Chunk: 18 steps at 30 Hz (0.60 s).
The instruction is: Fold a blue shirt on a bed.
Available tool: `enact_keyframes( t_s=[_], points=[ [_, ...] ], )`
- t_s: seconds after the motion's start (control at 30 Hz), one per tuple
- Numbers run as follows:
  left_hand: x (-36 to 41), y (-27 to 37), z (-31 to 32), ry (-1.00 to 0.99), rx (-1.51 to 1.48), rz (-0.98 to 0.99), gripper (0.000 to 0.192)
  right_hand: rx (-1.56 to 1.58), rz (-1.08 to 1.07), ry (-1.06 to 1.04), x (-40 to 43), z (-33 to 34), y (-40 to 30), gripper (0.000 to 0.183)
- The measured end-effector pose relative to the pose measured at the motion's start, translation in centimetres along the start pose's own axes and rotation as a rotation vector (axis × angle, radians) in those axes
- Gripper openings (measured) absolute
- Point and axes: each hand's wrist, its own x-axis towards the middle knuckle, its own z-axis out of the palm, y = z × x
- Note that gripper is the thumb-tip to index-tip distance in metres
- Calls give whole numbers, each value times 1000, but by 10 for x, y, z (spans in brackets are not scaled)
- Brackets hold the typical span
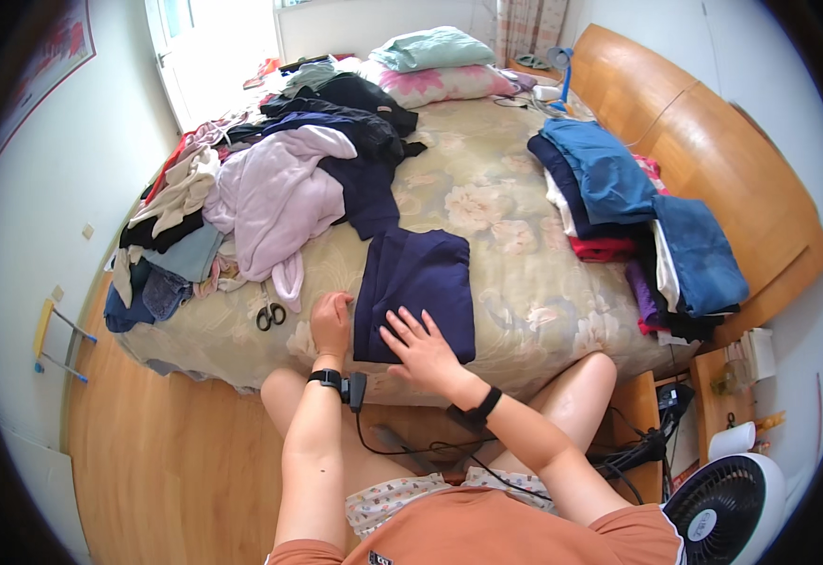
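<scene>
A folded navy blue garment (422,272) lies flat near the bed's front edge, right in front of me. My right hand (418,346) rests palm down on its lower part, fingers spread and gripping nothing. Just left of the garment, my left hand (330,323) is on the bedspread with its fingers curled in; I see nothing held in it. Black-handled scissors (270,316) lie to the left of that hand, their blades partly under a pale pink fleece garment (281,201).
A loose heap of clothes, with a black garment (355,99), covers the bed's left side. Folded stacks topped by blue denim (697,254) stand by the wooden headboard (701,141). Pillows (433,81) lie at the far end. A fan (726,508) and black cables (627,452) are at lower right.
</scene>
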Motion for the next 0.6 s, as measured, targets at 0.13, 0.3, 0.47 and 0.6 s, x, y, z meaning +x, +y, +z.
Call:
enact_keyframes(
  t_s=[0.13, 0.3, 0.47, 0.6],
  points=[
    [-2, 1, 0, -14, -14, -18, 29, 466, 31, 165, -41, -10, -6, 36],
    [1, 7, 1, -19, -40, -7, 31, 1659, 910, 53, -83, -15, -11, 30],
    [1, 1, 2, -20, -25, -26, 31, 2121, 1024, 213, -74, 9, -11, 39],
    [0, 3, 2, -32, -42, -24, 30, 2348, 1072, 357, -58, 26, -16, 42]
  ],
)
